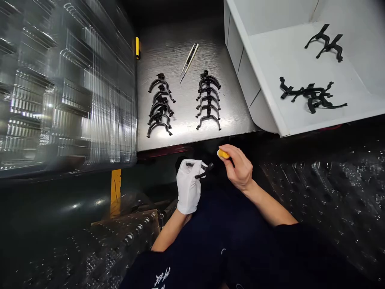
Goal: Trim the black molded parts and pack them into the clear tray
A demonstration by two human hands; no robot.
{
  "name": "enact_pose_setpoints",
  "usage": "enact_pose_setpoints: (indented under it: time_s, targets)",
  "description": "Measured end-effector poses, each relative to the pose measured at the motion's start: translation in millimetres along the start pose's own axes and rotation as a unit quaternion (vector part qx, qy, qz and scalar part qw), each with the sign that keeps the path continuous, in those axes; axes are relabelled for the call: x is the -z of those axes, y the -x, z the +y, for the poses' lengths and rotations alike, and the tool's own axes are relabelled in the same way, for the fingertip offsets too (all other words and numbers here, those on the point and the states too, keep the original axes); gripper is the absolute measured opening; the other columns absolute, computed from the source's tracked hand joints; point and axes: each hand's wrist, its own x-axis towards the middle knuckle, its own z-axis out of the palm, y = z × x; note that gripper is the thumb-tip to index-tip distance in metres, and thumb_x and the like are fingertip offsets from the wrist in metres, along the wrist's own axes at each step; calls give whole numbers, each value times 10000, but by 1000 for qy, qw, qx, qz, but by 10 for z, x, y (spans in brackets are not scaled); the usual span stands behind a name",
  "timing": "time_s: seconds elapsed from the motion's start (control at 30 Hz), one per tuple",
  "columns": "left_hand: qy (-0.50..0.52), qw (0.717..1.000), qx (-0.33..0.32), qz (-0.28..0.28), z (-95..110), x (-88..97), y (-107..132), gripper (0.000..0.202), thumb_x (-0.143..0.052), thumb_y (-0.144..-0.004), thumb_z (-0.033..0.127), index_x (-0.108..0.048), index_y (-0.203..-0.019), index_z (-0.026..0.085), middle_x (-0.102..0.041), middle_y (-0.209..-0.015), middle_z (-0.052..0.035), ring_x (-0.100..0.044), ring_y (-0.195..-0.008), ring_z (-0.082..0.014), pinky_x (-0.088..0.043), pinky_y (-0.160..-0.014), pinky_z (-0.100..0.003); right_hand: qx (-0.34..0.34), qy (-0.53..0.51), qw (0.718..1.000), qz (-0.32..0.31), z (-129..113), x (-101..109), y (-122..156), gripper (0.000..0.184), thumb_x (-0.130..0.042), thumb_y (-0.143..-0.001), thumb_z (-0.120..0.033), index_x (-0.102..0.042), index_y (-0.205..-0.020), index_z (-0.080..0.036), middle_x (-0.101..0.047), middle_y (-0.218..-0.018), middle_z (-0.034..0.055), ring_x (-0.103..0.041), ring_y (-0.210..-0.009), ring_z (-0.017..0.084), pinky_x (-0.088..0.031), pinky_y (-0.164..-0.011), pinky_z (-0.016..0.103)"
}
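One black part [204, 173]: held, gloved left hand [188, 188] | yellow piece [223, 154]: pinched, bare right hand [240, 167] | each grip narrow

Slim black part [210, 166] and, apart from it, yellow white-ended stick [223, 154], in separate hands [188, 188]

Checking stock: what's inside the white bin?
In the white bin, two black brackets lie toward the far side; a jumbled cluster of brackets lies nearer. Overlap there covers parts of some pieces, so I can't count them.
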Motion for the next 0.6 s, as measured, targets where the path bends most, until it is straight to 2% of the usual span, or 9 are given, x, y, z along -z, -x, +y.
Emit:
enact_pose_setpoints:
  time_s: [0.13, 0.27, 0.37, 0.5, 0.6]
  targets:
    - [38, 999, 12, -8, -5, 13, 15, 153, -726, -806, 271, -624, -767, 164, -653, -722, -13, -607, -640, -109, -511, -603, -207, 43, 1, 999, -10, 35, -26, 43, 417, -512, -942, -37, -562, -1323, -200, -737, -1070, 111, -726, -1009, 254, -665, -811, 423]
    - [25, 1000, 1, -6, 45, 11, 61, 137, -715, -826, 255, -626, -779, 162, -663, -704, -7, -602, -597, -94, -492, -577, -191, 0, 3, 1000, 1, 26, -4, 38, 398, -533, -934, -33, -595, -1296, -187, -738, -1072, 126, -722, -1011, 259, -654, -830, 431]
    - [7, 999, -35, 15, 70, 9, 98, 146, -723, -820, 272, -621, -795, 171, -676, -688, -5, -599, -554, -101, -501, -563, -207, 26, -49, 998, -28, 19, 32, 16, 428, -535, -928, -32, -589, -1321, -193, -744, -1077, 113, -722, -1026, 253, -652, -844, 415]
    - [-14, 999, -30, 14, 72, 16, 113, 169, -719, -831, 299, -624, -789, 166, -684, -708, -16, -596, -554, -100, -503, -564, -205, -18, -12, 1000, -13, 20, 54, 12, 385, -540, -944, -64, -607, -1294, -210, -741, -1081, 113, -724, -1006, 255, -644, -849, 425]
    - [5, 1000, -20, 14, 58, 24, 93, 165, -722, -826, 291, -624, -787, 165, -670, -718, -8, -612, -607, -100, -513, -603, -197, 23, -43, 998, -26, 15, 27, 39, 430, -554, -929, -46, -576, -1326, -209, -742, -1081, 109, -724, -1021, 252, -652, -839, 412]
